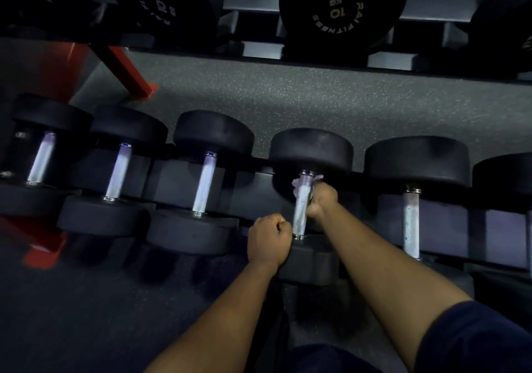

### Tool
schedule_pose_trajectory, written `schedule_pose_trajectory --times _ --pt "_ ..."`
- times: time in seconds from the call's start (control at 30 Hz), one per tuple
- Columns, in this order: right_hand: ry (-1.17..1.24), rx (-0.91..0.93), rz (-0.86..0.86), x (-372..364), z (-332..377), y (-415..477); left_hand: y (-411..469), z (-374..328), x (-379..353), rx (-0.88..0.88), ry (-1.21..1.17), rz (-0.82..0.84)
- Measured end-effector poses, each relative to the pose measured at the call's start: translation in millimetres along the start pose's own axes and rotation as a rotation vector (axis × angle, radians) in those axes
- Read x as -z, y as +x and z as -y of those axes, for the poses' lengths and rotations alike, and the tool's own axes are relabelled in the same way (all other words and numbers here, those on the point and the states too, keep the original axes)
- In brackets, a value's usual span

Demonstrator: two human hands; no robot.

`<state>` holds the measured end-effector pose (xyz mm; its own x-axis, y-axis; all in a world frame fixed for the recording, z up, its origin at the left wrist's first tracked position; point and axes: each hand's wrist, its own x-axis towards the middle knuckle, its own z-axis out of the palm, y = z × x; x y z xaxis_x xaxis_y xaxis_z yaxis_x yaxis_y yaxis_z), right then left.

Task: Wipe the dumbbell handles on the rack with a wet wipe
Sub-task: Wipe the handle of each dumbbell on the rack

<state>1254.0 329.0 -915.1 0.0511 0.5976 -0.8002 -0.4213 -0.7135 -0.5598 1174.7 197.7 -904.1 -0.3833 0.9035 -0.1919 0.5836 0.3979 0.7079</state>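
Lower rack [172, 179] row, fourth dumbbell [312, 152]. The right hand [322, 199] is clamped round the upper end of the knurled steel handle [300, 217], with the wet wipe [296, 186] bunched under its fingers. The left hand [269, 237] is a closed fist holding nothing, beside the handle's lower end. The wipe is soft and limp and the bar rigid and rough. The dumbbell is probably too heavy to shift, so the grip belongs on the bar.

Dim light, speckled grey floor [288, 99]

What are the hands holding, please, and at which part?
The right hand grips a wet wipe around the far end of a dumbbell handle; the left hand is a fist, holding nothing visible.
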Motion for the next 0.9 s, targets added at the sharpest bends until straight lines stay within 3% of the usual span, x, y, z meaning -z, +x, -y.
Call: schedule_pose_trajectory --times 0.1,0.2,0.3,0.4,0.5,0.6,0.67,0.77,0.9 --pt "-0.174 -0.095 0.232 3 10 6 0 0 1 0.003 0.000 -0.005" --pt "-0.226 -0.106 0.334 7 14 5 0 1 1 0.008 0.001 -0.002" --pt "-0.139 0.011 0.271 10 10 -2 -1 0 2 0.011 -0.009 0.002" --pt "-0.182 0.218 0.073 13 -11 -2 -1 -2 3 -0.001 -0.003 -0.008" --pt "-0.593 0.639 -0.189 23 -18 -16 -1 -1 3 0.004 0.004 -0.013" --pt "-0.992 1.107 -0.072 32 -14 -20 -1 -1 3 0.007 0.017 -0.017" --pt "-1.258 1.285 -0.023 33 -16 -14 -2 -1 3 0.001 0.021 -0.015" --pt "-1.692 1.490 -0.114 31 -24 -4 -2 0 2 -0.006 0.018 -0.012" --pt "-2.241 1.601 -0.149 19 -24 -13 -1 0 2 -0.009 0.014 -0.008"
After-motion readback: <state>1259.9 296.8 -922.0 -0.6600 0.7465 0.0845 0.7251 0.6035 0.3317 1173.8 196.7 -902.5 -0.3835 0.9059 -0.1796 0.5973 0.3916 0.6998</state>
